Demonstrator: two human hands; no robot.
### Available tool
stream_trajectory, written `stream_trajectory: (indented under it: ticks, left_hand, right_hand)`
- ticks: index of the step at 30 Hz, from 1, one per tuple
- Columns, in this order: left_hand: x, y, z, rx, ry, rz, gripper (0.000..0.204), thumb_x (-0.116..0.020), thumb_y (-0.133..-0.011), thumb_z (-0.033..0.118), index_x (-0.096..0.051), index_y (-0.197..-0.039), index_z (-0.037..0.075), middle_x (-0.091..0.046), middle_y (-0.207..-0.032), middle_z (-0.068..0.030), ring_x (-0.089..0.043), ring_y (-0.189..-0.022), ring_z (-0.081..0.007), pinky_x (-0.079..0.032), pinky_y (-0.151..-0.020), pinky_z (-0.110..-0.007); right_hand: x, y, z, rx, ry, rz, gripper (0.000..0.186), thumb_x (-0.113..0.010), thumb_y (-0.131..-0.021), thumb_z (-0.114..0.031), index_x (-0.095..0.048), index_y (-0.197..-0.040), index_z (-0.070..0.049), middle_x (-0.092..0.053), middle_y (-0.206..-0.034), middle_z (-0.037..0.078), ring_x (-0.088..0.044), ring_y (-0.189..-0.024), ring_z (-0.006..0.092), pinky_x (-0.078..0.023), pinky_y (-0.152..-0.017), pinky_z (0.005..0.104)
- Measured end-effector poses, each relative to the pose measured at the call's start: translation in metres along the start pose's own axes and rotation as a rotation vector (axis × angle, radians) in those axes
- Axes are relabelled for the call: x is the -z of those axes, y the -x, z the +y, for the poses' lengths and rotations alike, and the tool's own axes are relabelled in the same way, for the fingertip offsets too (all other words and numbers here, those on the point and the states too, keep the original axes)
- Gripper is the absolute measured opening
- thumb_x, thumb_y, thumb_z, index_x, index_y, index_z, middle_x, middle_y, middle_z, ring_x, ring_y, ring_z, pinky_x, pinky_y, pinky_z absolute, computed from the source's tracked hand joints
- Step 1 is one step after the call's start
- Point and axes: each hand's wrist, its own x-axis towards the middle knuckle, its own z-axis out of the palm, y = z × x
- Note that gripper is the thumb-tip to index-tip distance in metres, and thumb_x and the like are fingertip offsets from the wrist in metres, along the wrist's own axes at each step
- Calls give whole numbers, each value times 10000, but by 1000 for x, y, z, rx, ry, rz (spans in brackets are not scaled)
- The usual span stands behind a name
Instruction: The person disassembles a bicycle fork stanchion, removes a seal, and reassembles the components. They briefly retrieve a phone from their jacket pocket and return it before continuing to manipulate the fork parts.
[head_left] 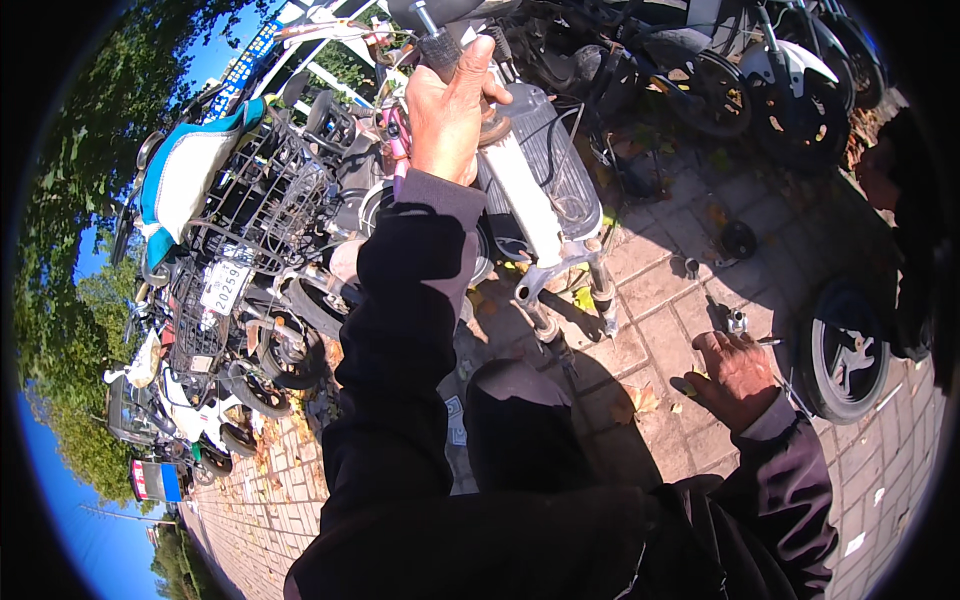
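Note:
My left hand (450,115) is closed around the upper steering column of a scooter front fork (530,200), just below a black sleeve with a bolt on top. The white tube slants down to two metal fork legs (605,290), which stand over the brick paving. My right hand (730,375) is low over the pavement at the right, fingers spread, beside a small silver clamp-like part (738,322) and metal tools lying there. I cannot make out whether its fingertips touch them. A loose black wheel (840,365) lies to the right of this hand.
Parked scooters and bikes with wire baskets (255,190) crowd the left; more scooters (790,105) line the top right. A black round part (738,240) lies on the paving (660,280). Another person's hand (878,175) and dark clothing show at the right edge.

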Motion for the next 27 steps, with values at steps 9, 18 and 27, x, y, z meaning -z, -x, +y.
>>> stream_trajectory:
  ticks: [9, 18, 27]
  left_hand:
    - [5, 13, -4, 36, 85, -65, 410, -654, -993, 428, -636, -933, 24, -727, -857, -136, -699, -759, -157, -562, -743, -283]
    - [1, 14, -17, -12, 157, -100, 463, -650, -985, 448, -602, -814, 20, -640, -695, -87, -732, -717, -276, -560, -690, -352]
    - [-11, 18, -30, -22, 267, 35, 330, -678, -984, 347, -607, -994, 25, -574, -665, -43, -632, -572, -190, -506, -557, -308]
  right_hand:
    - [-2, 0, 1, -12, -59, -24, 375, -757, -817, -235, -576, -1057, -12, -653, -969, 177, -626, -913, 384, -468, -836, 468]
    - [-3, 4, 3, -2, -19, -88, 346, -751, -794, -267, -627, -1019, -36, -661, -899, 151, -648, -891, 357, -505, -772, 469]
    - [127, -95, -22, 44, -442, 67, 478, -712, -943, -416, -620, -1106, 24, -672, -851, 154, -672, -752, 263, -532, -703, 361]
